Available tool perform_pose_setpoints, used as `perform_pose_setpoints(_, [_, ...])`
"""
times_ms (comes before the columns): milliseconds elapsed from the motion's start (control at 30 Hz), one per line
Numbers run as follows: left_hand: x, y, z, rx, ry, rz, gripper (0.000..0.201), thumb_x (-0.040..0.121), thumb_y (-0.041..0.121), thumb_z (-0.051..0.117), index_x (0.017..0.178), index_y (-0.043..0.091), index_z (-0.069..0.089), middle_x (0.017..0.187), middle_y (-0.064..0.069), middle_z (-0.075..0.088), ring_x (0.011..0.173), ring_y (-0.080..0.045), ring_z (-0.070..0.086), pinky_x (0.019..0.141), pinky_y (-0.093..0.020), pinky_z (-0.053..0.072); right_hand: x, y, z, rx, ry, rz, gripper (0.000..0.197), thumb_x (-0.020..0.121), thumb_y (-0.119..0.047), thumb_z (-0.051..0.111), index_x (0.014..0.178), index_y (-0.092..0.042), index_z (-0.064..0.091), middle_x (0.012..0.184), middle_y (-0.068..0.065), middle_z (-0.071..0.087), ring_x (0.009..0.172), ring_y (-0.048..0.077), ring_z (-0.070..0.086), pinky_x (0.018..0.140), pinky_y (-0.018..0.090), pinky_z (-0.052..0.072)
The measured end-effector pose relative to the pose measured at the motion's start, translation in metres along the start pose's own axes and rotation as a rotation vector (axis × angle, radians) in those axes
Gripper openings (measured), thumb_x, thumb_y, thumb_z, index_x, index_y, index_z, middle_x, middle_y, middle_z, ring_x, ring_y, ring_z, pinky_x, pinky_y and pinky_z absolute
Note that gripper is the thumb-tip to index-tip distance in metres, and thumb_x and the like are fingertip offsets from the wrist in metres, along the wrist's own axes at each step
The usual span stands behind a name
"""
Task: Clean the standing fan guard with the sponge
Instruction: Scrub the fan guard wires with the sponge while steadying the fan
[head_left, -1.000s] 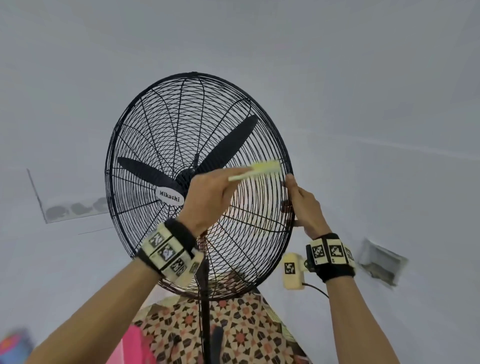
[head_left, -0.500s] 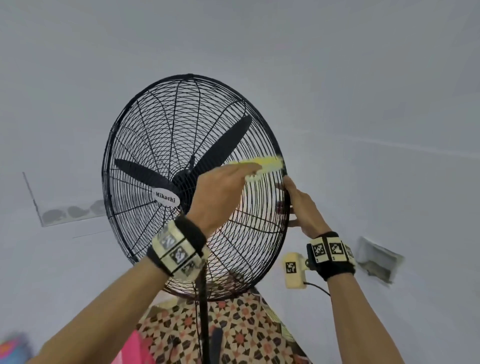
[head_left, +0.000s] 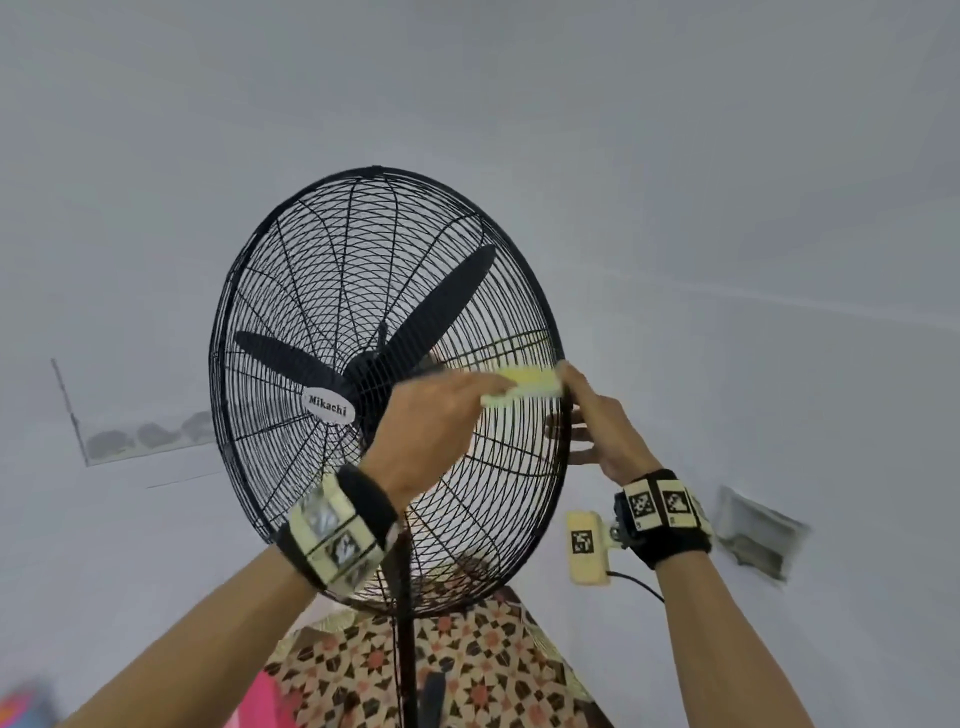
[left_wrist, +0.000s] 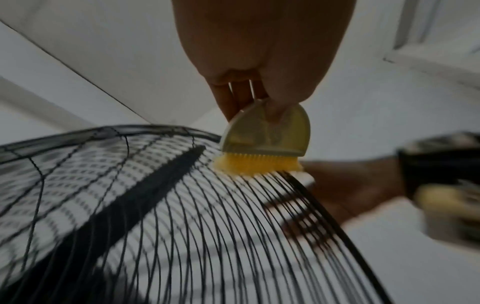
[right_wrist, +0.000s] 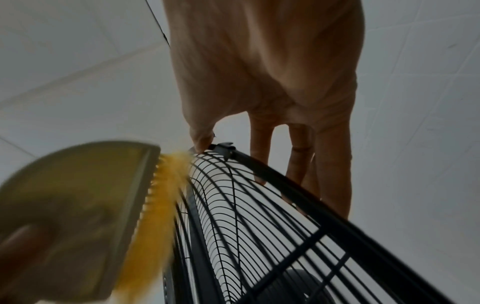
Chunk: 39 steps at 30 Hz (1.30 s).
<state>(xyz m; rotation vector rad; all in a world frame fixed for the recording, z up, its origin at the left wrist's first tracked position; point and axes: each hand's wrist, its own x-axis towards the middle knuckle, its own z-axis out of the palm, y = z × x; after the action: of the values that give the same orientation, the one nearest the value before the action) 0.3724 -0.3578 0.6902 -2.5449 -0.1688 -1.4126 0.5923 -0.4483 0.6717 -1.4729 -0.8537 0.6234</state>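
Black wire fan guard (head_left: 332, 312), tilted on its stand pole (head_left: 405, 649), fills the middle of the head view; "Mikachi" badge (head_left: 328, 409) at guard centre. Right hand (head_left: 597, 421) clasps the guard's right rim, thumb in front, fingers behind the wires. Left hand (head_left: 431, 421) pinches the yellow sponge (head_left: 522, 387), whose bristled edge touches the guard wires just inside that rim, beside the right thumb.

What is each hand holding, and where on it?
The left hand pinches the brush by its flat back, bristles on the fan guard. The right hand grips the guard's outer rim.
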Motion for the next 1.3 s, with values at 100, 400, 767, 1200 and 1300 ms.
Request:
perform_pose_setpoints(100, [-0.043, 0.015, 0.016, -0.060, -0.288, 0.038, 0.032, 0.098, 0.007, 0.059, 0.125, 0.019, 0.072, 0.112, -0.003, 0.079, 0.078, -0.014, 0.077, 0.061, -0.030, 0.065, 0.000, 0.001, -0.004, 0.008, -0.004, 0.009, 0.073, 0.081, -0.086, 0.054, 0.118, -0.027, 0.074, 0.107, 0.006, 0.077, 0.103, 0.027, 0.072, 0.078, 0.043, 0.060])
perform_pose_setpoints(400, [0.053, 0.025, -0.009, 0.230, 0.005, 0.065, 0.031, 0.086, 0.002, 0.066, 0.112, 0.014, 0.076, 0.106, -0.006, 0.080, 0.088, -0.027, 0.078, 0.067, -0.039, 0.063, 0.005, 0.015, -0.004, 0.025, 0.021, -0.022, 0.070, 0.083, -0.085, 0.054, 0.110, -0.024, 0.078, 0.101, 0.004, 0.079, 0.099, 0.021, 0.072, 0.083, 0.040, 0.057])
perform_pose_setpoints(767, [0.025, 0.059, 0.005, 0.285, -0.193, 0.158, 0.039, 0.072, 0.014, 0.088, 0.109, 0.014, 0.076, 0.097, -0.003, 0.079, 0.081, -0.019, 0.077, 0.077, -0.039, 0.063, 0.017, 0.007, -0.023, 0.059, -0.164, 0.065, 0.069, 0.076, -0.083, 0.059, 0.106, -0.023, 0.076, 0.097, 0.002, 0.072, 0.091, 0.019, 0.066, 0.083, 0.039, 0.053])
perform_pose_setpoints(1200, [0.034, 0.071, 0.001, 0.227, -0.173, 0.027, 0.031, 0.080, 0.015, 0.083, 0.111, 0.017, 0.075, 0.096, -0.001, 0.078, 0.082, -0.020, 0.076, 0.077, -0.038, 0.062, 0.015, 0.053, -0.006, 0.309, -0.130, -0.048, 0.031, 0.106, -0.035, 0.052, 0.121, -0.018, 0.072, 0.104, 0.005, 0.071, 0.102, 0.024, 0.062, 0.085, 0.037, 0.051])
perform_pose_setpoints(1300, [0.074, 0.062, -0.004, 0.329, -0.161, 0.020, 0.023, 0.090, 0.011, 0.060, 0.110, 0.013, 0.071, 0.098, -0.003, 0.076, 0.089, -0.025, 0.073, 0.083, -0.040, 0.059, 0.017, 0.051, -0.004, 0.308, -0.116, -0.006, 0.033, 0.104, -0.043, 0.056, 0.119, -0.017, 0.068, 0.105, 0.004, 0.069, 0.102, 0.022, 0.062, 0.088, 0.039, 0.052])
